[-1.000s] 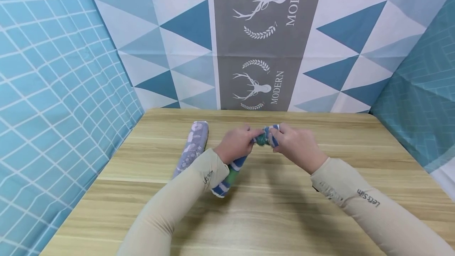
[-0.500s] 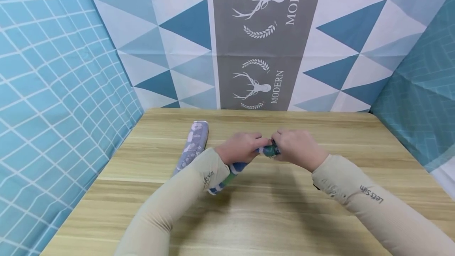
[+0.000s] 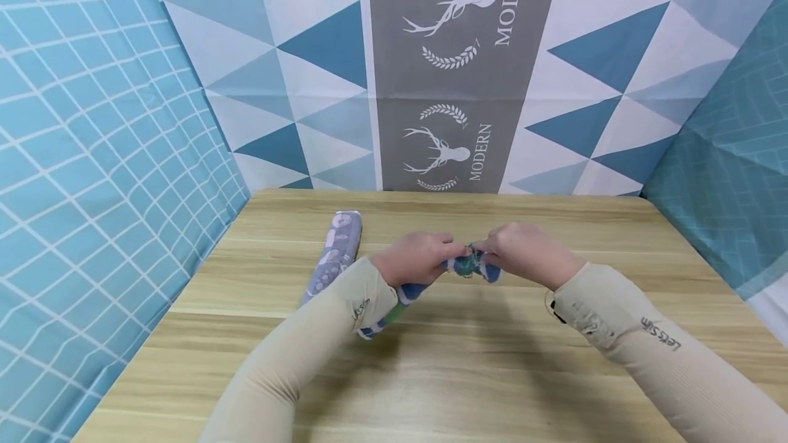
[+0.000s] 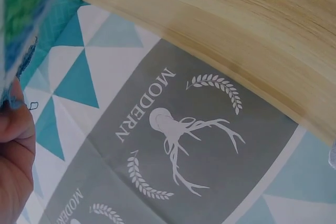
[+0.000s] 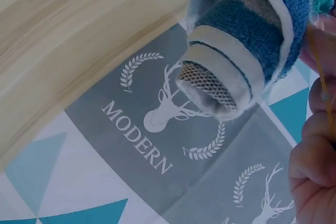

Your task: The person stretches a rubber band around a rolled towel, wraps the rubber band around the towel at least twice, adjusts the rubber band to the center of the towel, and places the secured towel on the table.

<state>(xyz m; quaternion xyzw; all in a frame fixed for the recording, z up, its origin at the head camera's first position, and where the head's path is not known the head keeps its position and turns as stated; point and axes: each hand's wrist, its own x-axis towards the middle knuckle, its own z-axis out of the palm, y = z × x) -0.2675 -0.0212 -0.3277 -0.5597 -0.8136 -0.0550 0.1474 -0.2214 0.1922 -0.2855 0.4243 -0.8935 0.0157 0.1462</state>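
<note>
My left hand (image 3: 415, 255) grips a rolled towel (image 3: 394, 313) with blue, white and green stripes, raised above the table. The towel slants down to the left beneath that hand. Its near end shows a coiled edge in the right wrist view, and part of the striped cloth (image 4: 23, 14) fills a corner of the left wrist view. A thin orange rubber band (image 5: 324, 85) runs from the roll to my right hand (image 5: 315, 161), whose curled fingers hold it. In the head view my right hand is close beside the left, at the towel's bunched part.
A second rolled towel (image 3: 335, 251), purple with pale prints, lies on the wooden table (image 3: 492, 374) to the left, partly behind the left forearm. Patterned cloth (image 3: 440, 74) stands behind the table, and blue gridded cloth (image 3: 104, 156) on the left side.
My right hand first drew in toward the left hand, then shifted slightly right, and the towel's blue end shows below it again. Both hands are a little lower. The purple towel has not moved.
</note>
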